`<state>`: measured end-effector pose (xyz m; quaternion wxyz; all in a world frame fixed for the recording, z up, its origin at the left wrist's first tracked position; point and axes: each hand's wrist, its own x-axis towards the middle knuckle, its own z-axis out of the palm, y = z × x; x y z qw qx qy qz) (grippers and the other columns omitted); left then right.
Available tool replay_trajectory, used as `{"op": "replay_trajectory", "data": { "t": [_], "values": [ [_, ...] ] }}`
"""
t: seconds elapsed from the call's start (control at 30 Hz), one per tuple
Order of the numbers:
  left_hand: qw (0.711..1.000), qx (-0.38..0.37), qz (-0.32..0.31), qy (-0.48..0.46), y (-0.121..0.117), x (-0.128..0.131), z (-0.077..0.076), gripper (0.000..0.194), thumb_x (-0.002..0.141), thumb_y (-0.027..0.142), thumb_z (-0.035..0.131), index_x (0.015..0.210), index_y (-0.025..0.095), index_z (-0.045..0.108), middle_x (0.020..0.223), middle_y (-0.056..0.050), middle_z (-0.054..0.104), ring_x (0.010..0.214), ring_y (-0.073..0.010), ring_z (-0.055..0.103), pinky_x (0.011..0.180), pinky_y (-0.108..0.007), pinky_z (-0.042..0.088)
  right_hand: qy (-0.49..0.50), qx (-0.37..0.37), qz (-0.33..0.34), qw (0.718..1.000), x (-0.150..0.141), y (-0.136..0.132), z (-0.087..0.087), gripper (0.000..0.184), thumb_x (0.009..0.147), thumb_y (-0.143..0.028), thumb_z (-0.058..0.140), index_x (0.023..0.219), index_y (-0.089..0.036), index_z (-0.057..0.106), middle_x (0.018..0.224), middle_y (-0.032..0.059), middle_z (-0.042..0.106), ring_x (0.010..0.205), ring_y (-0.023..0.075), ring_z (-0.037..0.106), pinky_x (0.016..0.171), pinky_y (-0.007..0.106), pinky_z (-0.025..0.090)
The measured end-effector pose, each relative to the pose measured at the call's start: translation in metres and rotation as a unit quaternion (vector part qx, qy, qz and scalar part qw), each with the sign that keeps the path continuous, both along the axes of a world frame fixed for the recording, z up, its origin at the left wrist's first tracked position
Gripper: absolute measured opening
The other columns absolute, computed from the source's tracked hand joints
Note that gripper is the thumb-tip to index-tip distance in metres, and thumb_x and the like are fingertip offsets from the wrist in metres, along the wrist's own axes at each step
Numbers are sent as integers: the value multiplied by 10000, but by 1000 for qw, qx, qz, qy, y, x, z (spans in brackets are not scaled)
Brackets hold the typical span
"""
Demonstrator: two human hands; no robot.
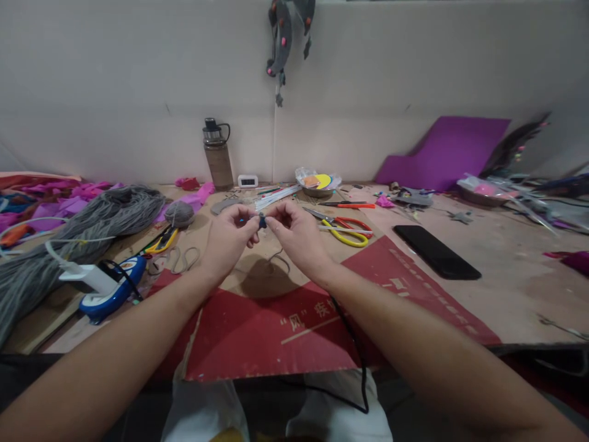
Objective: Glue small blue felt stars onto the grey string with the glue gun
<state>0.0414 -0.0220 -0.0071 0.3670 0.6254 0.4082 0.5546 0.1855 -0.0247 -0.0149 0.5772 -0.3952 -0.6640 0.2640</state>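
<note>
My left hand [229,236] and my right hand [297,236] meet above the table, fingertips pinched together on a small dark blue piece [262,220]. A thin grey thread [276,258] hangs from it down to the table. Both hands are closed in a pinch. Below them lies a red cardboard sheet [294,331] with white characters. A black cable [356,362] runs under my right forearm and off the table edge.
A big hank of grey yarn [69,236] and a grey yarn ball [179,213] lie left, beside a blue power strip [115,291]. Yellow scissors [347,236], a black phone [435,252], a water bottle [217,156], purple felt [446,150] and scraps surround them.
</note>
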Motion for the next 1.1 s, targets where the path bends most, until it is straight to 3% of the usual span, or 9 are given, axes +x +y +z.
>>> {"op": "replay_trajectory", "data": {
  "t": [0.3,0.93,1.1],
  "values": [
    [1000,-15,8,3,-3,3,0,129,775,245,656,850,145,623,559,13,603,471,-105,576,457,-221,472,-53,9,-66,996,1,-7,5,123,812,-225,591,703,-205,536,682,-15,556,651,126,491,645,283,385],
    [998,-18,-49,-16,-5,4,0,135,741,232,670,832,149,614,695,-17,643,597,-143,659,534,-257,550,-22,-39,-60,997,2,-6,8,170,770,-233,623,644,-205,512,586,-44,516,553,99,430,551,263,333],
    [997,-46,-50,-23,-5,3,1,190,738,303,706,819,153,622,709,-19,647,605,-147,659,551,-272,553,-41,-35,-71,996,2,-8,10,172,758,-218,626,633,-206,509,600,-35,535,566,105,440,561,269,340]
  ]
}}
